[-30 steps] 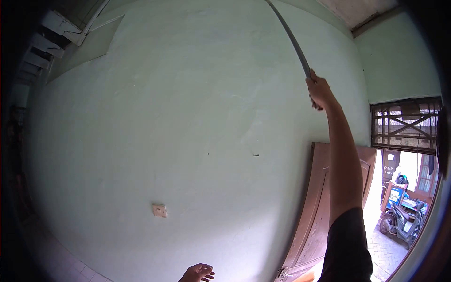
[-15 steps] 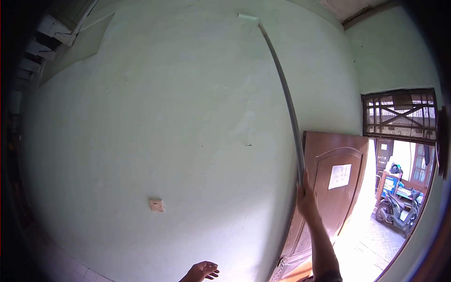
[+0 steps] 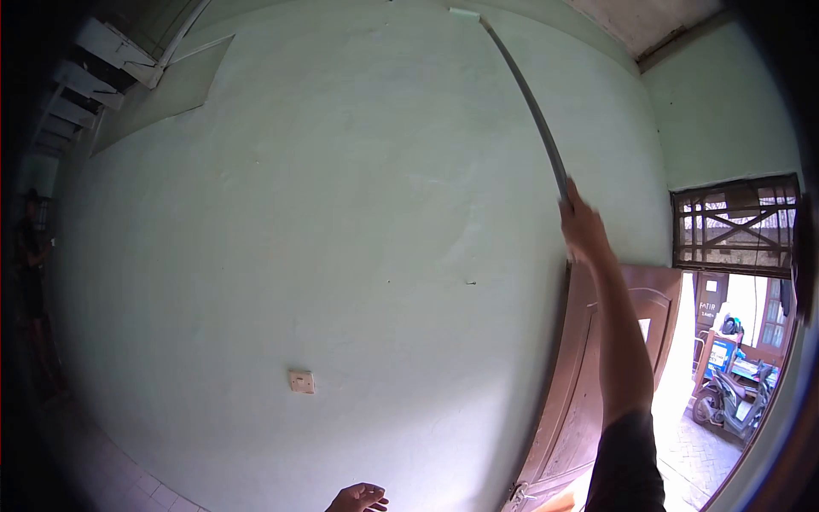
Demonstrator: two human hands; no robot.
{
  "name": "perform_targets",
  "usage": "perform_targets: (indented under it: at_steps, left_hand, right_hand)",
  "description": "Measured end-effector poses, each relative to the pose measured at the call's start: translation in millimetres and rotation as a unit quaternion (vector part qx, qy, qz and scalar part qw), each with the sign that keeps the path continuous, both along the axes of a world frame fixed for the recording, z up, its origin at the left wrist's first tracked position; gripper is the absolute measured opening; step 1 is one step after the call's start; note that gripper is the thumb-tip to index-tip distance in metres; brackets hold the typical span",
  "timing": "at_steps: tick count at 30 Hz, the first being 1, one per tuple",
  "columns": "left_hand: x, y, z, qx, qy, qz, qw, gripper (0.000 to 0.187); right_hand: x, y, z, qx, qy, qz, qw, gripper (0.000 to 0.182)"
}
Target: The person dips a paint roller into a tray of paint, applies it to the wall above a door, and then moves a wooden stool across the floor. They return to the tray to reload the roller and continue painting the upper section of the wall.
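Note:
My right hand point(image 3: 583, 227) is raised and wrapped round a long grey pole point(image 3: 533, 102). At the pole's far end a pale paint roller point(image 3: 465, 13) rests against the upper part of the green wall point(image 3: 341, 213). Low in the view, my left hand point(image 3: 360, 497) is in front of the wall with its fingers partly curled and apart, holding nothing.
A brown door point(image 3: 567, 401) stands open at the right, beside a bright doorway with a parked motorbike point(image 3: 729, 401) outside. A switch plate point(image 3: 301, 381) and a small nail point(image 3: 471, 282) are on the wall. At the far left edge a person point(image 3: 32, 256) stands in shadow.
My right hand has moved up with the pole, and the roller sits higher on the wall. My left hand has barely moved. The view has shifted slightly, and the person at the left shows more clearly.

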State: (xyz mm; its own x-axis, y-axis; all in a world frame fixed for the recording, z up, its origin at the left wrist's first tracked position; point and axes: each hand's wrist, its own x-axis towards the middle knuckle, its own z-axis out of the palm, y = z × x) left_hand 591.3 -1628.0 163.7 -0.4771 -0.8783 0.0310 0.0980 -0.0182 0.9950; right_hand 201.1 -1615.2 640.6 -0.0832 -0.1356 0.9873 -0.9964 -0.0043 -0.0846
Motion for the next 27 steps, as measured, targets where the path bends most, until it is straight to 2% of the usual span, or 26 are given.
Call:
perform_targets:
  at_steps: [1,4,6,9,11,13,15,18,20,21,23,27]
  left_hand:
    - [1,-1,-3,0.000,0.001,0.004,1.000,0.033]
    - [3,5,-3,0.007,-0.004,0.015,1.000,0.030]
    - [5,5,-5,0.011,-0.001,0.019,1.000,0.030]
    - [6,6,-3,0.010,-0.007,0.021,1.000,0.029]
    - [7,10,-2,0.008,-0.015,0.023,1.000,0.029]
    - [7,13,-2,0.013,-0.012,0.017,1.000,0.030]
    - [9,12,-5,0.010,-0.014,0.007,1.000,0.030]
    - [13,6,-5,-0.001,-0.026,-0.006,1.000,0.030]
    - [12,-5,-7,-0.011,-0.011,0.006,1.000,0.030]
    - [10,-4,8,-0.019,-0.039,0.024,0.999,0.029]
    - [1,-6,11,-0.030,-0.024,0.025,0.999,0.031]
    - [-34,-5,4,0.000,-0.048,-0.017,0.999,0.032]
  right_hand:
    - [41,29,30,0.103,-0.126,0.096,0.982,0.049]
    - [60,22,93,0.081,-0.120,0.139,0.980,0.048]
    - [65,15,108,0.075,-0.125,0.156,0.977,0.048]
    - [66,15,104,0.059,-0.115,0.136,0.982,0.049]
    - [66,29,76,0.111,-0.124,0.116,0.979,0.050]
    - [41,23,35,0.104,-0.122,0.151,0.975,0.051]
    - [-41,-34,-4,-0.050,0.076,0.091,0.992,0.051]
    - [-47,-19,-10,-0.044,0.059,0.085,0.994,0.051]
    - [18,32,24,0.090,-0.130,0.111,0.981,0.050]
    - [24,33,47,0.083,-0.115,0.098,0.985,0.049]
    - [27,30,89,0.079,-0.091,0.084,0.989,0.047]
    - [39,19,95,0.072,-0.087,0.100,0.989,0.047]
